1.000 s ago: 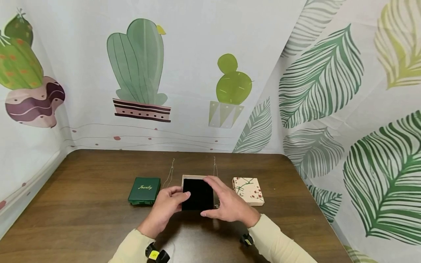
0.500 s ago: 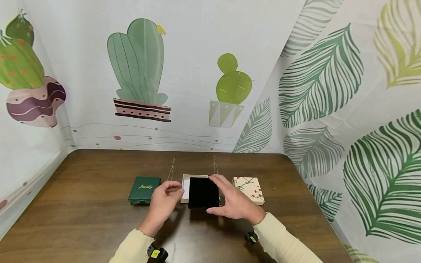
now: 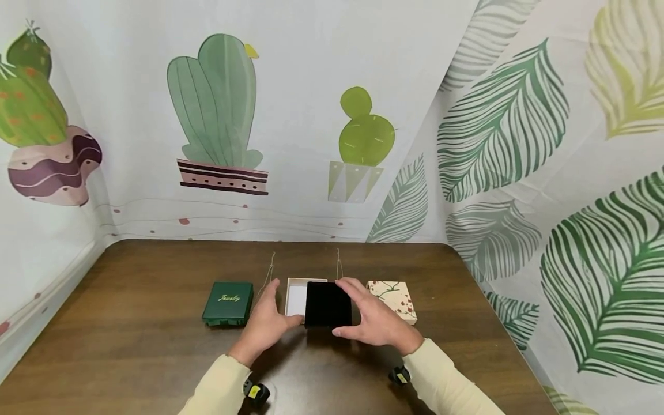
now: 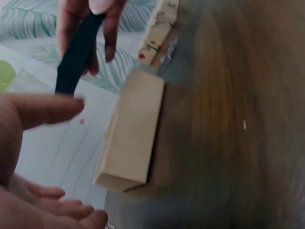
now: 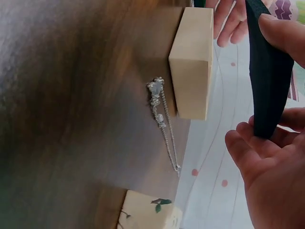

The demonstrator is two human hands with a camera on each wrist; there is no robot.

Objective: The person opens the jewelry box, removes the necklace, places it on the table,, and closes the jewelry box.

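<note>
A black velvety pad [image 3: 329, 304] is pinched edge to edge between the thumb and fingers of my right hand [image 3: 377, 318]. Both wrist views show it raised above the table, as a dark slab [image 4: 78, 55] seen side-on. Below and left of it sits an open cream box [image 3: 296, 298] with a white inside, partly covered by the pad in the head view. My left hand [image 3: 268, 320] has its thumb and fingers spread at the box's left side and grips nothing. Whether its thumb touches the pad or box, I cannot tell.
A green jewelry box [image 3: 227, 302] stands at left, a flower-patterned box lid [image 3: 392, 300] at right. One silver necklace [image 5: 162, 117] with a pendant lies between cream box and lid; another fine chain [image 3: 271, 268] lies left of the box. A patterned cloth [image 3: 301, 115] hangs behind the table.
The black pad has come off the cream box and shifted right in my right hand, uncovering the white inside. My left hand has let go of the pad and spread its fingers.
</note>
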